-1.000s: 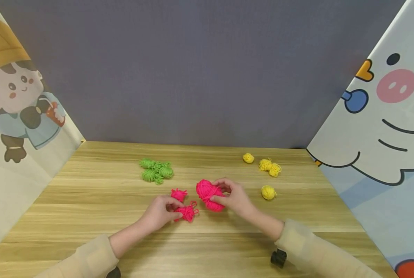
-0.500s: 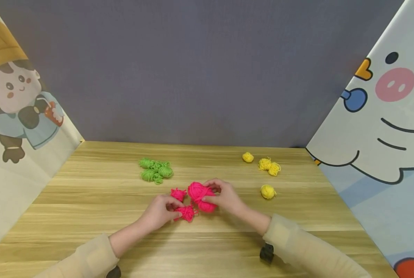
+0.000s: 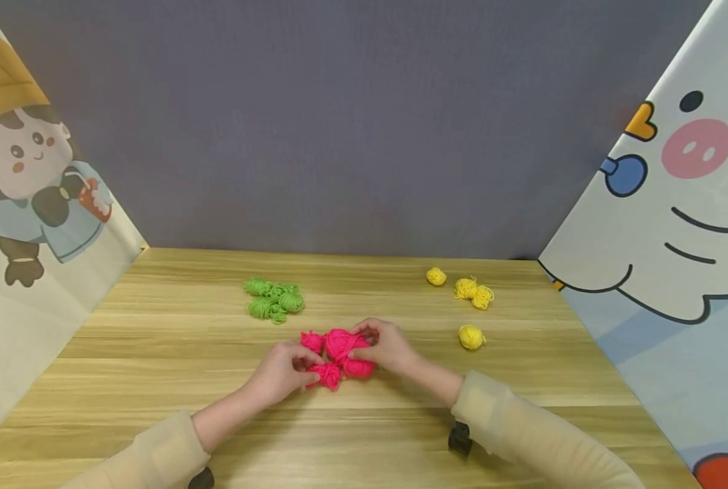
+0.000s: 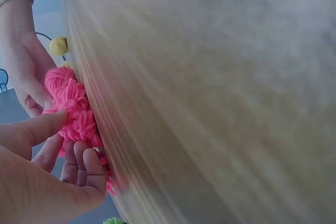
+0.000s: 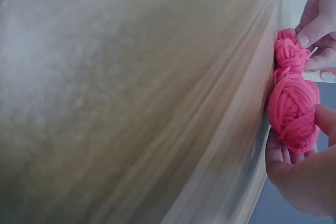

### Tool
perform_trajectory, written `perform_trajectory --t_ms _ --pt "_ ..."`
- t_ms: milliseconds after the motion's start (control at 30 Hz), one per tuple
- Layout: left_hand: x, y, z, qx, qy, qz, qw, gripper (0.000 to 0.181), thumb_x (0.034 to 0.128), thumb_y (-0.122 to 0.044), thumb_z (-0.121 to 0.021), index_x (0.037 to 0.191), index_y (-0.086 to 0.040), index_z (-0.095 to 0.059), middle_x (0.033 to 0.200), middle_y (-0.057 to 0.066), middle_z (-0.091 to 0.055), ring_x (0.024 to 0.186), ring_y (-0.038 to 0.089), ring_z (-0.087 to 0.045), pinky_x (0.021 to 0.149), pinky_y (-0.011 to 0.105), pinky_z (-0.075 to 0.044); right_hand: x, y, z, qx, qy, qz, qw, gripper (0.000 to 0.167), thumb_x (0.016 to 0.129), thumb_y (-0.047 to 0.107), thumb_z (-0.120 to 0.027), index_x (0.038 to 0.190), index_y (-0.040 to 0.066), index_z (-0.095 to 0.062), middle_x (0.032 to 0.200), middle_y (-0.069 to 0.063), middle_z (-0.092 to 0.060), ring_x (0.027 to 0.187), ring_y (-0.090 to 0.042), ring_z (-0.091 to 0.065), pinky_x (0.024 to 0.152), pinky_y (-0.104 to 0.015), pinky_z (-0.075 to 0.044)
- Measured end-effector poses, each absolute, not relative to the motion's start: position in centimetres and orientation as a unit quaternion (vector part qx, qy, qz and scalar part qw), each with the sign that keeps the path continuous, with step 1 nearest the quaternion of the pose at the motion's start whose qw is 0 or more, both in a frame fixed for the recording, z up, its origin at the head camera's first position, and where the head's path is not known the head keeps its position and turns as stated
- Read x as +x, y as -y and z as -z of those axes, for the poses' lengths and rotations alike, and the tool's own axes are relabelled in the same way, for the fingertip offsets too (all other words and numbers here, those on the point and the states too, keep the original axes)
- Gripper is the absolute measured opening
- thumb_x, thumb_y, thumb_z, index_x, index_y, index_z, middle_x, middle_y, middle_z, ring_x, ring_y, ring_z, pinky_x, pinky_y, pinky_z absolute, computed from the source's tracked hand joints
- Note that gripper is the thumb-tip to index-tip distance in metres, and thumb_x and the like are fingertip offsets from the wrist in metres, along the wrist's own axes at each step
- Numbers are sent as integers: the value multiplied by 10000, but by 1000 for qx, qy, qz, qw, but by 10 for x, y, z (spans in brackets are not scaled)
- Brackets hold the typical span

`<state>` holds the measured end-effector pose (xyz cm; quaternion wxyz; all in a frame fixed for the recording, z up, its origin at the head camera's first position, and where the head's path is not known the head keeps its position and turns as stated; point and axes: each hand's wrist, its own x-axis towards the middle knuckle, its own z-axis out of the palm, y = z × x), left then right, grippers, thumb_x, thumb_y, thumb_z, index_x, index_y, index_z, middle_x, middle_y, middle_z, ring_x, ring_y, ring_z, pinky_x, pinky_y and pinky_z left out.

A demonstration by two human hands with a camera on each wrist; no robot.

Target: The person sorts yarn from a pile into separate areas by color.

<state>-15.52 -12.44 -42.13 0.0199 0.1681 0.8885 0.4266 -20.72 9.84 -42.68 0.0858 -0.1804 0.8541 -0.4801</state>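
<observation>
Pinched between thumb and fingertips, the small hot-pink yarn bundle (image 3: 329, 375) sits in the left hand (image 3: 280, 371), with the thumb laid along its near side; the right hand (image 3: 390, 348) grips the larger hot-pink yarn bundle (image 3: 341, 345), its thumb across the near face and its fingers round the far side; whether this larger piece is one tied skein or two balls pressed together, I cannot tell.

Both held bundles lie between the two hands, low over the wooden tabletop (image 3: 346, 441); the larger one is to the left of the right hand's grip and just right of the small bundle, and in the right wrist view the two look to be touching, end to end. Its long axis slants from far left to near right, so its far lobe faces a second small pink ball (image 3: 312, 341); that ball lies just beyond the left hand's fingers, and the left hand is clearly the nearer of the two. In my judgement, placement hinges on the narrow gap between that far lobe and the loose ball.

Behind them is a green yarn cluster (image 3: 288, 299); off to the right are a lone yellow ball (image 3: 471, 337), a yellow pair (image 3: 474, 293) and a smaller yellow ball (image 3: 436, 276).
</observation>
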Motion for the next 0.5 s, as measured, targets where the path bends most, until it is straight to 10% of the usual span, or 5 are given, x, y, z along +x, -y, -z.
perform_trajectory --t_ms 500 --pt "-157 123 418 171 -892 -417 20 193 710 -3 -767 870 -105 -738 732 -2 -580 665 114 -493 546 199 -444 -209 -98 432 -217 -866 445 73 334 739 113 -789 1042 54 -663 882 -37 -655 760 -105 -540 643 -197 -470"
